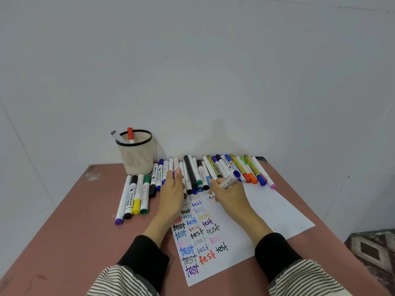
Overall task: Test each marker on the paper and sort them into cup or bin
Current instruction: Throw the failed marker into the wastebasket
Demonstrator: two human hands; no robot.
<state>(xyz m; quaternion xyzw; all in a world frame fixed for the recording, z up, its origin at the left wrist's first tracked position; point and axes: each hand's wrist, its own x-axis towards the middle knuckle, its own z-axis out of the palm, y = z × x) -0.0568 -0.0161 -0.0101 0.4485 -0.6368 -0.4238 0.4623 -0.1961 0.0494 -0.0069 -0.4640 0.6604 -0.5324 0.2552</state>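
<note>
My right hand (229,194) grips a white whiteboard marker with a blue end (228,180), fingers curled round its barrel, the dark tip down on the white sheet of paper (277,212) near its far edge. The blue end points up and away from me, over the row of markers behind it. My left hand (172,189) has its fingers curled round a small purple-blue piece (174,174) that I take to be a cap, though only a sliver of it shows past my fingers; the hand lies at the paper's left edge, against the row.

The paper lies on the pinkish-brown bench (64,231), covered down its left part with the word "test" in many colours. Along its far edge runs a long row of mixed markers (245,169), lying side by side, caps mostly toward me. A smaller group of four markers (133,197), with purple, black, yellow and green ends, lies to the left of my left hand.

The cream mesh cup with a black rim (136,155) stands at the bench's far edge by the wall, holding a red-capped marker (130,135) and a grey-capped marker (116,136) that stick out over the rim.

My sleeves are black with striped cuffs.
</note>
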